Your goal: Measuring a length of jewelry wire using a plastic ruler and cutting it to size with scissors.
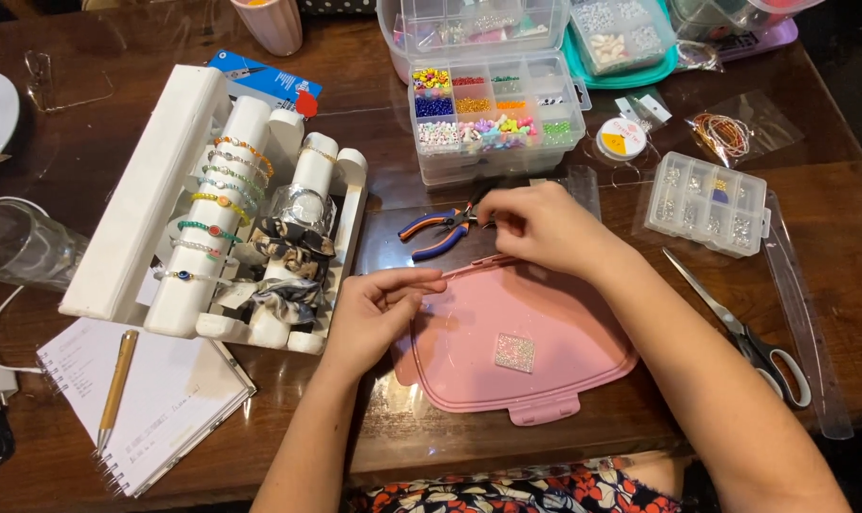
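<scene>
- A dark wooden counter (830,237) carries a spread of beading supplies, seen from above.
- One thin strand (469,268) runs between the two hands, over the far edge of a pink lid (564,351).
- The left hand (378,313) pinches one end of the strand between thumb and fingertips, at the lid's left edge.
- The right hand (535,223) is closed in a pinch on the other end, just beside one pair of pliers (440,228) with blue-and-orange handles.
- One small sparkling square (514,352) lies on the lid, apart from both hands.
- Beyond the hands stands one compartment box (492,119) of coloured beads; to its right lie one spool (621,141) and one smaller clear box (706,202).
- One pair of scissors (744,332) lies right of the right forearm.
- To the left, one white stand (146,204) holds two rolls with bracelets; I cannot count them surely.
- One notebook (155,399) with one pen (117,385) lies nearest the left edge.
</scene>
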